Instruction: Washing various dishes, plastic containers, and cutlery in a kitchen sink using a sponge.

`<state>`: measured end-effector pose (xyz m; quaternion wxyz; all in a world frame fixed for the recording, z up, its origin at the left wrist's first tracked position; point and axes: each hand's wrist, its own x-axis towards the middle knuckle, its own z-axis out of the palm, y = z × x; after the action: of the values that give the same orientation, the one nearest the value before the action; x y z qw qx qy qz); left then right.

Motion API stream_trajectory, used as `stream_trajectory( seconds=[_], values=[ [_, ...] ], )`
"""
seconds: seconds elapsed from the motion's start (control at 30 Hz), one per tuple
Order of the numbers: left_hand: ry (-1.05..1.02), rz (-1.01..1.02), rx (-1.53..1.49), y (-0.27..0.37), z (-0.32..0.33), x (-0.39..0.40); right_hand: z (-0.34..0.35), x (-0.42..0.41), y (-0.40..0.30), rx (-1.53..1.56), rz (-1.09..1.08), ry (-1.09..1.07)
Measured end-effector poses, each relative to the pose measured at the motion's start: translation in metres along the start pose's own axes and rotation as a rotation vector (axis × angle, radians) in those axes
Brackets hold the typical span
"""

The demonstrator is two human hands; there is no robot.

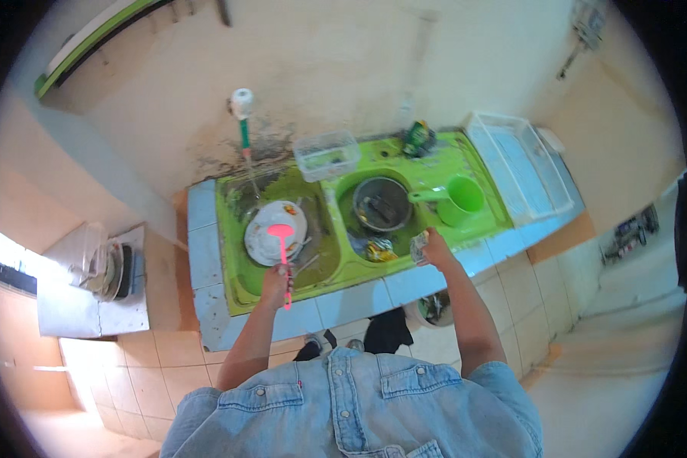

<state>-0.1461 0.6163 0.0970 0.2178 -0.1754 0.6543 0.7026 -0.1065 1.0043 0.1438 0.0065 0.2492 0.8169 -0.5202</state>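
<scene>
My left hand [277, 284] grips the handle of a pink plastic ladle [281, 232], its head raised over the left basin. Below it, a white plate [263, 220] with coloured marks or food bits lies in the left basin [329, 252] of a green double sink. A few pieces of cutlery [304, 264] lie beside the plate. A thin stream of water falls from the tap [244, 123]. My right hand [433, 250] holds a pale, patterned scrubbing pad [418, 248] above the sink's front edge. Nearby, the right basin holds a grey pot [382, 204] and a yellow wrapper [380, 250].
A green dipper [461, 200] stands on the drainboard. Behind the basins are a clear plastic box [326, 156] and a green packet [418, 137]. A white rack [521, 166] sits at right. Dishes [111, 272] stand on a ledge at left; a bucket [432, 309] is below.
</scene>
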Motion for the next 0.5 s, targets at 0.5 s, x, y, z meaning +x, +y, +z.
stream_trajectory(
  seconds=[0.5],
  values=[
    [-0.024,-0.134,-0.087,0.011,-0.054,0.055,0.156,0.217,0.093,-1.197,-0.324,-0.354]
  ],
)
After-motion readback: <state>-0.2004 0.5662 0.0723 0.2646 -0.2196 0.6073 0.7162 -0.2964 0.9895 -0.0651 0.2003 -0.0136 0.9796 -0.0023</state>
